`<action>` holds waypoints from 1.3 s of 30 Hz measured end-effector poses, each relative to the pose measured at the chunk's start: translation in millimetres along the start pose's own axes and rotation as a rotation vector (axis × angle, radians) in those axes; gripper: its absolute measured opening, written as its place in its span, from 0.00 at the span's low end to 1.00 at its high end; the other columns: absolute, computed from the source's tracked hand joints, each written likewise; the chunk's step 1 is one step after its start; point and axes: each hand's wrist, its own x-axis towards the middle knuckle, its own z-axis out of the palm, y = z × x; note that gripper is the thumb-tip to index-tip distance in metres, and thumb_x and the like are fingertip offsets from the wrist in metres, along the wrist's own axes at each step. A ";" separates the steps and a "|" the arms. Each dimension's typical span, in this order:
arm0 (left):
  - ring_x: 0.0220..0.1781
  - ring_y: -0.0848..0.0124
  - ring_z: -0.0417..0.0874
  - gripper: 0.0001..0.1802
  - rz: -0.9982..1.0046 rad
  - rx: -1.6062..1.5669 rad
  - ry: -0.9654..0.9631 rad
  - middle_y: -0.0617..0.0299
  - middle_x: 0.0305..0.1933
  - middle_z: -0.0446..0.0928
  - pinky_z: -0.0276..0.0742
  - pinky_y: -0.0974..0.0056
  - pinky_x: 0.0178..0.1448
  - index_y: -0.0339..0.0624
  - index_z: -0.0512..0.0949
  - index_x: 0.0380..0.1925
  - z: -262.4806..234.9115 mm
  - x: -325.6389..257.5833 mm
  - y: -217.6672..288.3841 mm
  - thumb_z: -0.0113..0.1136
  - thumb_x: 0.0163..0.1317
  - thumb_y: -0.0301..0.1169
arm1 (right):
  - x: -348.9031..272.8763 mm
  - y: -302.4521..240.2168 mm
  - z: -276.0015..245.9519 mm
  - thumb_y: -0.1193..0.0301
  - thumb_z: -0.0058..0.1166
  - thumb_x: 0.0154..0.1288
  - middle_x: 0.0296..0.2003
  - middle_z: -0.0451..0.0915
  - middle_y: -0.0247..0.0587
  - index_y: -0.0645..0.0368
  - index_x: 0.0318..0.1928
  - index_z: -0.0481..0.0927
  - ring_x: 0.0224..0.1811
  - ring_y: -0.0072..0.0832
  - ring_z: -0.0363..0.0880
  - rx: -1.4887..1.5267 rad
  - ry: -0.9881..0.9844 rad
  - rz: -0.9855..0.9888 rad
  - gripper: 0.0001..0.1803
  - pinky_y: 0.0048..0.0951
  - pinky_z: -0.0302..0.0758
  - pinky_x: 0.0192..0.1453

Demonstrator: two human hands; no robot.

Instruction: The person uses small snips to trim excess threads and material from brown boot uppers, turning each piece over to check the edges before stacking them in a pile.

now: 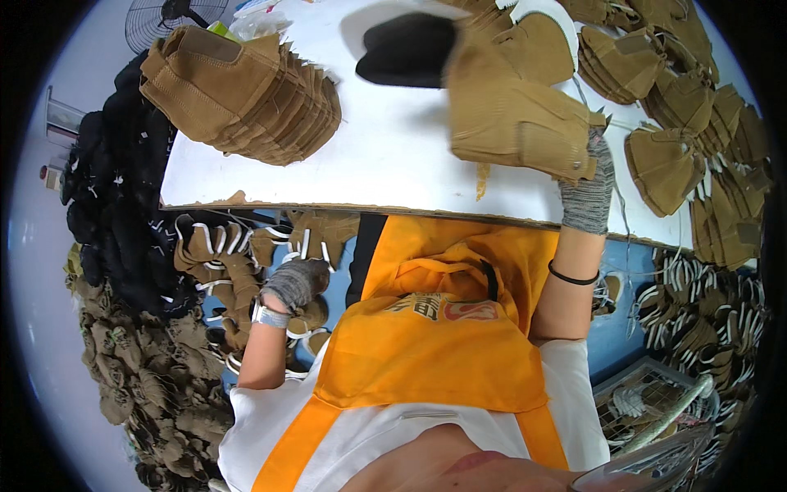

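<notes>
Right hand (589, 190), in a grey knit glove, is pinching the lower right corner of a tan suede boot upper (512, 115) at centre right of the frame, lifting it just above the white counter (385, 164). Fingers are closing on the edge next to a small metal snap. The black lining (407, 51) of the upper is showing at top centre.

Left hand (295, 281), also gloved in grey, is reaching down at centre left of the frame, below the counter edge, into a pile of tan pieces with white straps (220, 254). Fingers are curling over the pile; cannot tell if it is actually gripping one.

Handling, as a judgement: the upper looks light and floppy, suede soft but the stitched panels holding some shape, not slippery, not fragile. Best grip is probably a reinforced seam edge or the corner, as the right hand is doing now; a mid-panel pinch would likely let it fold.

A stack of tan uppers (246, 94) is sitting at upper left of the counter, more tan pieces (697, 131) are spreading along the right. An orange apron (434, 328) is filling lower centre.
</notes>
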 end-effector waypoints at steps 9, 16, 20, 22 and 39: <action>0.64 0.59 0.69 0.49 0.460 -0.885 0.694 0.46 0.61 0.67 0.63 0.58 0.68 0.35 0.54 0.67 -104.5 34.9 101.5 0.67 0.53 0.48 | -6.3 68.9 17.8 0.49 0.40 0.66 0.61 0.67 0.41 0.52 0.63 0.62 0.61 0.37 0.66 -0.792 -0.373 0.001 0.31 0.41 0.65 0.65; 0.42 0.77 0.72 0.28 0.634 -1.412 1.056 0.63 0.41 0.71 0.73 0.71 0.50 0.36 0.67 0.54 -162.8 91.9 139.5 0.67 0.57 0.36 | -31.7 67.8 47.6 0.51 0.41 0.68 0.62 0.62 0.42 0.49 0.67 0.53 0.62 0.39 0.64 -1.252 -0.409 -0.487 0.32 0.36 0.69 0.63; 0.40 0.78 0.72 0.20 0.598 -1.398 1.060 0.65 0.39 0.72 0.72 0.72 0.49 0.38 0.70 0.51 -164.9 89.7 132.6 0.62 0.61 0.32 | -24.0 76.3 47.2 0.52 0.42 0.67 0.61 0.65 0.42 0.51 0.65 0.57 0.61 0.37 0.66 -0.682 -0.482 -0.047 0.31 0.34 0.70 0.62; 0.40 0.79 0.72 0.18 0.592 -1.386 1.156 0.65 0.38 0.72 0.72 0.72 0.49 0.38 0.70 0.50 -158.9 87.0 130.7 0.61 0.62 0.31 | -22.8 79.1 48.0 0.53 0.43 0.66 0.58 0.68 0.41 0.53 0.63 0.60 0.58 0.34 0.68 -0.375 -0.409 -0.004 0.29 0.32 0.70 0.61; 0.62 0.60 0.69 0.42 0.923 -1.924 0.342 0.49 0.62 0.65 0.71 0.59 0.64 0.34 0.59 0.62 -173.5 108.8 100.0 0.54 0.60 0.57 | -41.0 -68.8 40.7 0.62 0.53 0.67 0.36 0.79 0.34 0.63 0.45 0.77 0.37 0.20 0.76 -0.177 0.056 -0.359 0.16 0.22 0.73 0.42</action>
